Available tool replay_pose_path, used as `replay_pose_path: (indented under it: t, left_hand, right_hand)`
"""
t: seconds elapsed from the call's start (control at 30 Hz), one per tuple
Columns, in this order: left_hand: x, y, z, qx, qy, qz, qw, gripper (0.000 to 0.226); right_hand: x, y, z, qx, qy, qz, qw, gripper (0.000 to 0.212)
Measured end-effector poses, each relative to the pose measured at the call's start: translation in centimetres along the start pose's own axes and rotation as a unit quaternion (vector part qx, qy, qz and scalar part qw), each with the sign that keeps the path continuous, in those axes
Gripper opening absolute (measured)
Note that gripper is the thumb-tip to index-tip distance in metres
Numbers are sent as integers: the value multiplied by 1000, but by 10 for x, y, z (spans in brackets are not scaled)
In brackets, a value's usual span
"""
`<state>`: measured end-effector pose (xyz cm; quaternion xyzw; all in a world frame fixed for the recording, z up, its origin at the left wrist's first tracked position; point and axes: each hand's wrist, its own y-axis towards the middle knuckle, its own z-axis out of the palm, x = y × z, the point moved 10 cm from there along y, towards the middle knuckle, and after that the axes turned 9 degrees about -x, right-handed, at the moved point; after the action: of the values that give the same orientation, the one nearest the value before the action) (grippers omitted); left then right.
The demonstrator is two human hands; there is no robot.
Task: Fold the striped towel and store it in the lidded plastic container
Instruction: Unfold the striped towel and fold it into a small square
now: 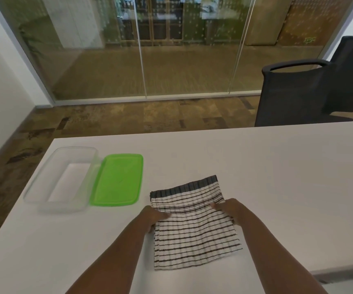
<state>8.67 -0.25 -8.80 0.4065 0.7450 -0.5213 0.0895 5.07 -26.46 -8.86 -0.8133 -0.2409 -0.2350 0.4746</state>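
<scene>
Gripping folded towel [194, 225] at both side edges: left hand [153, 217] and right hand [228, 210] pinch it flat on table [277, 177]. Clear box [43, 187] sits open at left w/ green lid [117, 180] touching its side.

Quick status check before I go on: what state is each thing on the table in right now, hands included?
striped towel: partly folded, lying flat on the table.
plastic container: open, empty, upright.
green lid: off, flat on the table beside the container.
left hand: grips the towel's left edge.
right hand: grips the towel's right edge.
</scene>
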Motion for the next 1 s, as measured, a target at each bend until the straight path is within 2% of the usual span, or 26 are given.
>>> replay_pose_path:
  t: [0.03, 0.13, 0.2, 0.27, 0.3, 0.43, 0.57, 0.73, 0.8, 0.87, 1.0]
  left_hand:
    - [-2, 0, -3, -2, -27, 4, 1000, 26]
    - [-18, -1, -17, -17, -155, 34, 987, 36]
    - [-33, -2, -29, -22, -211, 68, 975, 24]
    - [-49, -2, -41, -33, -216, 112, 969, 12]
    - [-56, -1, -47, -43, -217, 128, 967, 18]
    - [-72, 5, -67, -91, -226, 132, 961, 24]
    - [-85, 12, -78, -115, -217, 134, 960, 25]
    - [-114, 2, -91, -130, -269, 194, 934, 6]
    - [-115, -1, -94, -129, -286, 206, 927, 17]
    - [-108, 0, -90, -116, -272, 198, 934, 27]
    - [-64, 14, -58, -57, -169, 118, 977, 20]
  right_hand:
    - [5, -2, -2, 5, 18, -10, 1000, 45]
    - [20, -6, -14, -1, 75, -45, 996, 39]
    - [31, -10, -21, -4, 95, -62, 994, 34]
    - [44, -15, -26, -5, 122, -76, 990, 21]
    - [50, -17, -28, -11, 133, -81, 988, 16]
    - [69, -21, -34, -33, 144, -87, 985, 20]
    - [83, -20, -41, -65, 146, -96, 983, 34]
    - [110, -25, -46, -58, 196, -162, 966, 18]
    - [114, -26, -49, -67, 207, -184, 959, 23]
    - [109, -25, -47, -61, 201, -192, 959, 23]
    - [63, -12, -36, -43, 93, -153, 983, 15]
